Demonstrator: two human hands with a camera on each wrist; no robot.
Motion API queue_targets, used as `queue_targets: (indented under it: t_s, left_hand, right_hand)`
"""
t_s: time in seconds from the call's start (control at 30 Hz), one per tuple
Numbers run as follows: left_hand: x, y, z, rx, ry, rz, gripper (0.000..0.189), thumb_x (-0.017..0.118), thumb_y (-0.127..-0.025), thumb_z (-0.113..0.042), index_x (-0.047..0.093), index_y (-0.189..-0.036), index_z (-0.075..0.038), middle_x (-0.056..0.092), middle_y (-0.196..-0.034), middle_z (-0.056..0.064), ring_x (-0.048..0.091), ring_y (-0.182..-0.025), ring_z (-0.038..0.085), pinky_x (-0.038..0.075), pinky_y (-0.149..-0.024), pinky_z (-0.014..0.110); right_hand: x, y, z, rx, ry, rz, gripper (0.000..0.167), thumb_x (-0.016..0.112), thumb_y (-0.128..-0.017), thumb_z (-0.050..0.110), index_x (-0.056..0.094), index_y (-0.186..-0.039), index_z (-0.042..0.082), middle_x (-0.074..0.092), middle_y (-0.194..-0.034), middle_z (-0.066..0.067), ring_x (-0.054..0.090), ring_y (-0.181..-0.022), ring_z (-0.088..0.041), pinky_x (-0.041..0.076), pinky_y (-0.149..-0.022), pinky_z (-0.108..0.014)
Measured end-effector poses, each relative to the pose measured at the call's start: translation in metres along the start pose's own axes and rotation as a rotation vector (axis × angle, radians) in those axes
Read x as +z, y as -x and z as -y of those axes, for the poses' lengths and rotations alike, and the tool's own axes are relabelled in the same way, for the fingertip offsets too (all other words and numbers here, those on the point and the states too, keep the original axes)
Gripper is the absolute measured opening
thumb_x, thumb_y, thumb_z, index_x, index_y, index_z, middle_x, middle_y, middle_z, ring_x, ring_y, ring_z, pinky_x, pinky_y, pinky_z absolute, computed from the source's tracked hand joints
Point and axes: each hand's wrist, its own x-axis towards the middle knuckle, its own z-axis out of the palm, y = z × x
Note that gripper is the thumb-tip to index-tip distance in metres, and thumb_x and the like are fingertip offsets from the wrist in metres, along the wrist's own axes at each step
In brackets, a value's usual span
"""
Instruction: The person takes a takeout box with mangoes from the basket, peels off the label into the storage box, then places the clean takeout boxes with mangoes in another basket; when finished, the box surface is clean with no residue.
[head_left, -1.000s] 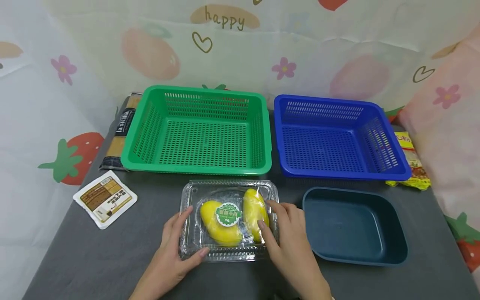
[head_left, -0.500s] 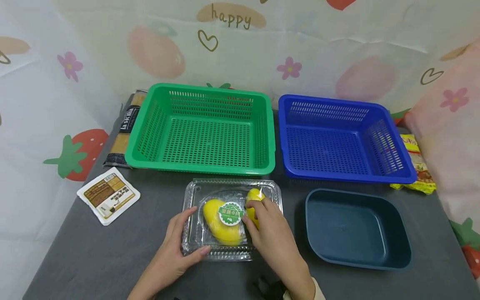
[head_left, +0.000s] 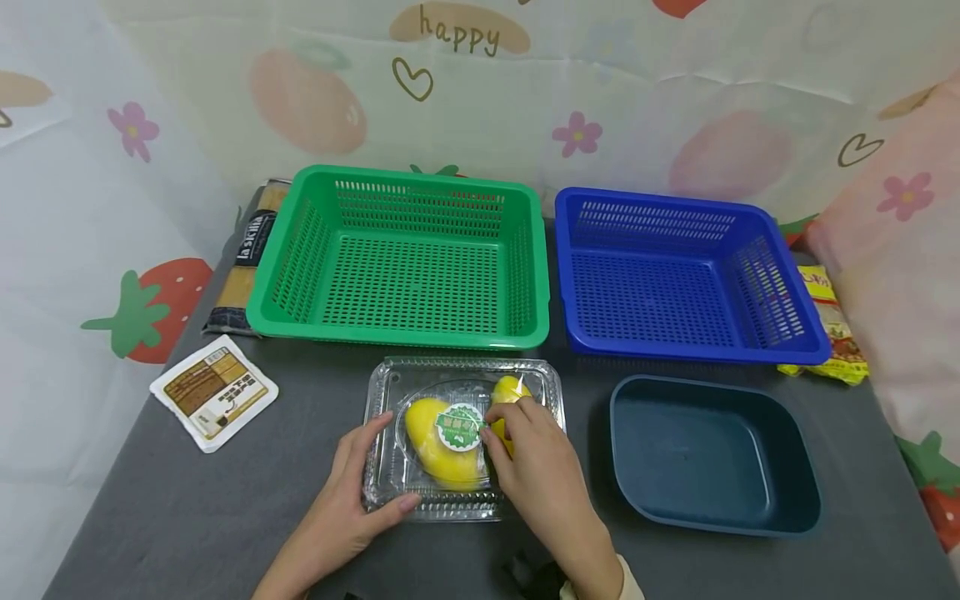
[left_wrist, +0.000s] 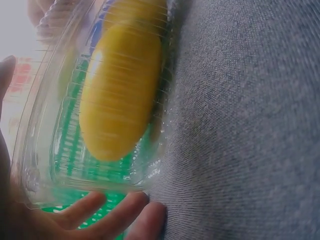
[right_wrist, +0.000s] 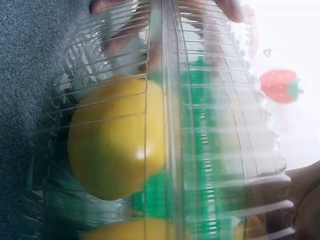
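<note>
In the head view, a clear plastic clamshell box (head_left: 388, 385) lies on the table with two yellow mangoes inside, the left mango (head_left: 442, 467) and the right mango (head_left: 512, 388). A round green-and-white sticker (head_left: 458, 427) is on the lid. My left hand (head_left: 341, 500) holds the box's left front corner, thumb on the front rim and fingers along the left side. In the left wrist view its fingers (left_wrist: 120, 212) touch the box's end. My right hand (head_left: 542, 467) is over the lid, thumb and forefinger pinching the sticker's right edge and partly hiding the right mango.
Behind the box stand a green basket (head_left: 405, 340) and a blue basket (head_left: 690, 353). A dark teal tub (head_left: 712, 521) is on the right. A white sealed packet (head_left: 215, 392), a pasta bag (head_left: 240, 283) and a yellow packet (head_left: 836, 342) lie around the sides.
My right hand has moved left from the box's right side onto the lid, its fingertips now at the sticker's edge. My left hand stays at the box's corner.
</note>
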Motion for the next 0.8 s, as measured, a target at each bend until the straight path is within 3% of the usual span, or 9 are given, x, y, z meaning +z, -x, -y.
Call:
queue_targets:
  t_s: [0.2,0.37,0.53,0.8]
  left_hand:
    - [0.0,0.0,-0.001,0.01,-0.023,-0.004,0.088,0.075,-0.081,-0.039,0.018,-0.149,-0.04,0.026,-0.146,0.013,0.035,-0.132,0.039,0.037,-0.096,0.064]
    - [0.0,0.0,-0.001,0.006,-0.021,0.004,0.088,0.074,-0.082,-0.039,0.018,-0.149,-0.04,0.026,-0.147,0.013,0.034,-0.133,0.038,0.036,-0.096,0.065]
    - [0.0,-0.001,-0.002,-0.007,-0.014,0.012,0.088,0.073,-0.082,-0.04,0.017,-0.149,-0.039,0.025,-0.147,0.013,0.032,-0.135,0.038,0.035,-0.097,0.065]
    - [0.001,0.0,-0.003,-0.024,-0.036,0.004,0.089,0.074,-0.082,-0.04,0.016,-0.149,-0.04,0.025,-0.147,0.013,0.034,-0.134,0.04,0.036,-0.095,0.066]
  right_hand:
    - [0.003,0.0,0.003,0.019,0.01,-0.033,0.013,0.074,-0.085,0.02,0.067,-0.094,0.013,0.052,-0.078,0.003,0.042,-0.069,-0.01,0.039,-0.06,-0.023]
    - [0.002,-0.003,0.012,0.121,-0.017,-0.047,0.012,0.075,-0.084,0.017,0.066,-0.088,0.01,0.049,-0.073,0.002,0.04,-0.063,-0.01,0.034,-0.055,-0.023]
    - [0.004,-0.011,0.02,0.217,-0.004,-0.013,0.012,0.073,-0.085,0.015,0.063,-0.083,0.008,0.05,-0.074,0.0,0.045,-0.066,-0.015,0.039,-0.058,-0.027]
    - [0.01,-0.016,0.027,0.167,0.123,-0.028,0.013,0.072,-0.082,0.007,0.06,-0.08,0.003,0.05,-0.074,-0.008,0.05,-0.07,-0.024,0.043,-0.064,-0.038]
